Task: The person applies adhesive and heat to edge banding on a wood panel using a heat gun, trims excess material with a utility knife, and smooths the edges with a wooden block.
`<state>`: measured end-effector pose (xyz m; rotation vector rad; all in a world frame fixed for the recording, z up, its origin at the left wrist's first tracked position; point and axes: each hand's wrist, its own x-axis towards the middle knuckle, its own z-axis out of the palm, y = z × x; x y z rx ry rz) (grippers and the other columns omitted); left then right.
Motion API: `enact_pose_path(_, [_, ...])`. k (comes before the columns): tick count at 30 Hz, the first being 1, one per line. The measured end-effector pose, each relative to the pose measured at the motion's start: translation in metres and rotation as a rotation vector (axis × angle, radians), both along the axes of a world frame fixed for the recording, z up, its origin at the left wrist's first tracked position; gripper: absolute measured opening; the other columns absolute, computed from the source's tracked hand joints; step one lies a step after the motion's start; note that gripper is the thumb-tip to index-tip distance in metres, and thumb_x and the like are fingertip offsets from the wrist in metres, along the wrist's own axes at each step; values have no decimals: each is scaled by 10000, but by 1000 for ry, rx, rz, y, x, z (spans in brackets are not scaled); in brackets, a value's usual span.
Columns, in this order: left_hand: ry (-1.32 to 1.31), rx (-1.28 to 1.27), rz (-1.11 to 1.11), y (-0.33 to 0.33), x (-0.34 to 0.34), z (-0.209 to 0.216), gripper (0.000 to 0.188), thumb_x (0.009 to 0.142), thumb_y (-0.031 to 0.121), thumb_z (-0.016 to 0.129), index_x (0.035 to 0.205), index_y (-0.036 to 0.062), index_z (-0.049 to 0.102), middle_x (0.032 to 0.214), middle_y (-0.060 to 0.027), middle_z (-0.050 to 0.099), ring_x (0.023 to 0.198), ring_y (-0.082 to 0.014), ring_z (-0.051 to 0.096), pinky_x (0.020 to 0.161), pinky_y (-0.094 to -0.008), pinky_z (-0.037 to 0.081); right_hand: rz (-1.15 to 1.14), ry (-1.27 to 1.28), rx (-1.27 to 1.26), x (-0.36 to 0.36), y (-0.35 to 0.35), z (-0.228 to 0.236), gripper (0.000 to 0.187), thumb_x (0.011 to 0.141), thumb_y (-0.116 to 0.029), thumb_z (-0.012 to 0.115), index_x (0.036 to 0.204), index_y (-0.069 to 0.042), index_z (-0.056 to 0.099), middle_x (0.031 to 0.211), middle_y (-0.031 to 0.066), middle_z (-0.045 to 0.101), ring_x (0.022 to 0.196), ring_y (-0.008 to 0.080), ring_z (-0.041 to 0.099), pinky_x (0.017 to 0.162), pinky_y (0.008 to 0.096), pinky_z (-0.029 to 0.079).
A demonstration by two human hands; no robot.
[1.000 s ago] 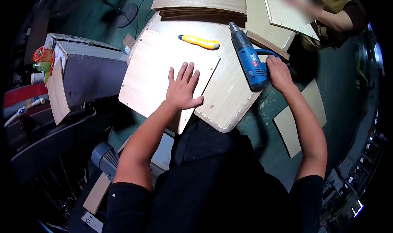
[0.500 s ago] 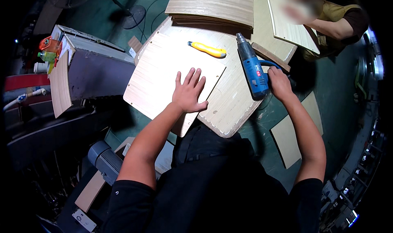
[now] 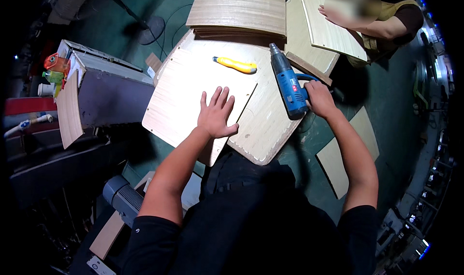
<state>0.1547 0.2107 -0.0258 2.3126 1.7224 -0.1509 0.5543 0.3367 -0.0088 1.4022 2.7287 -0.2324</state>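
At the far left of the room, an orange object (image 3: pixel 57 63) and a green bottle (image 3: pixel 52 76) stand close together beside a grey-purple box (image 3: pixel 113 97), and a thin wooden piece (image 3: pixel 70 111) leans on the near end of this box. Lower down there is a grey motor (image 3: pixel 123 197) with ribs, and higher up, the round base (image 3: pixel 152 30) of a stand rests on the green floor (image 3: pixel 302 151). In the middle, a pale wooden panel (image 3: pixel 176 91) with small holes near its edges lies flat on the worktable (image 3: pixel 263 125), and its near corner reaches beyond the table edge. The left hand (image 3: pixel 216 115) is laid flat on this panel, fingers spread and gripping nothing. Beyond it, a yellow cutter (image 3: pixel 237 64) lies on the panel, and a stack of wooden sheets (image 3: pixel 237 9) fills the far side. To the right, a blue heat gun (image 3: pixel 289 84) lies on the table, its metal nozzle pointing away; the right hand (image 3: pixel 319 99) has its fingers curled around the handle. Farther right, another person (image 3: pixel 394 28) touches a second panel (image 3: pixel 321 28), and a loose board (image 3: pixel 338 166) lies on the floor. The dark right rim seems to show shelving, but I cannot say surely.
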Motion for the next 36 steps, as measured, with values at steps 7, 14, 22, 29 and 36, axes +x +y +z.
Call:
enact_pose_path(7, [-4,33,-16,2,3,1,988,773,661,586,1588,133,400,1718,-156,197,1601,-326,118,1227,-686,53,-18,250,-30,8,-38,9,523,765,-69,757,1250,-53,559,1222,177,547,1158,392,552,992,477,457])
enact_pose_path(14, [-55,79,-2,-5,0,-1,987,739,636,644,1533,82,453,1680,-212,254,1578,-380,174,1216,-696,77,-387,659,-302,16,-163,104,685,715,-12,834,1320,-58,515,1265,181,571,1181,371,600,996,461,497])
enact_pose_path(22, [-93,100,-19,-6,4,0,991,745,619,659,1528,46,456,1674,-237,256,1575,-395,179,1211,-705,82,-871,1472,-611,36,-248,83,283,898,-94,789,1144,-27,666,1011,65,690,975,190,668,907,368,543])
enact_pose_path(29, [-89,84,94,-13,21,0,921,788,507,652,1550,50,409,1683,-228,236,1584,-377,165,1202,-724,92,-677,1679,-896,6,-227,105,266,879,-106,786,1097,-23,657,949,68,670,874,173,655,814,327,546])
enact_pose_path(36, [-90,98,173,-29,32,-10,847,846,440,626,1566,63,387,1687,-222,229,1584,-372,172,1212,-704,114,-751,1579,-847,-12,-223,103,294,875,-79,800,1135,-42,667,994,52,683,891,165,666,827,325,555])
